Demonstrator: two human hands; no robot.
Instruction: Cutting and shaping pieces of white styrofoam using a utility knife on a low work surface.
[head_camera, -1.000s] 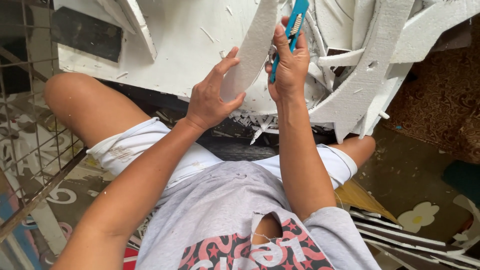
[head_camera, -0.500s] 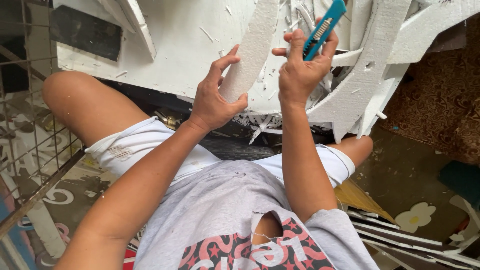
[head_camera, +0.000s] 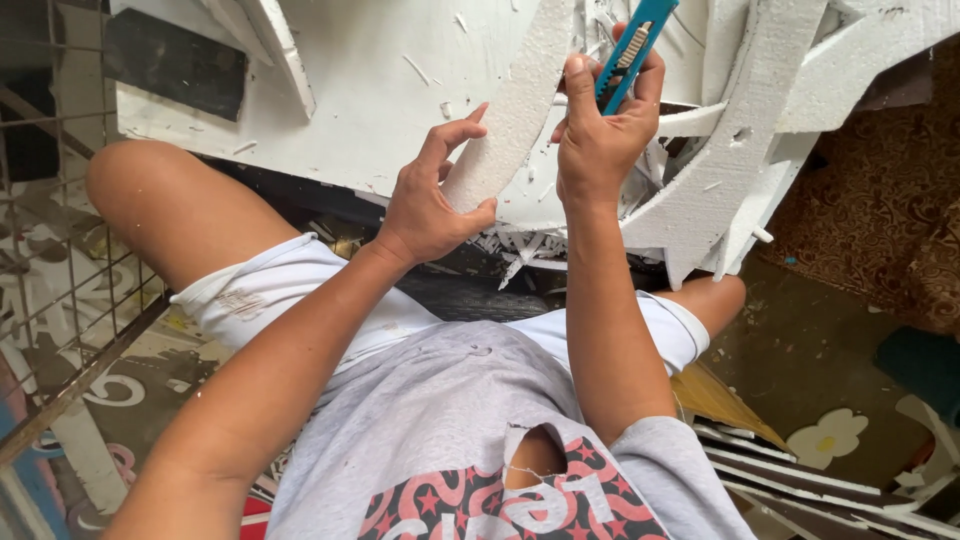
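Left hand (head_camera: 432, 205) grasps a curved foam strip (head_camera: 515, 110); right hand (head_camera: 600, 130) clenches a blue utility knife (head_camera: 632, 45), white foam offcuts (head_camera: 740, 150) crowding behind

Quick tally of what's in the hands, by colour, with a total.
White: 1, the curved foam strip gripped by the left hand.
Blue: 1, the utility knife gripped by the right hand.
Total: 2 things in hand. Loose foam offcuts behind them overlap too much to count.
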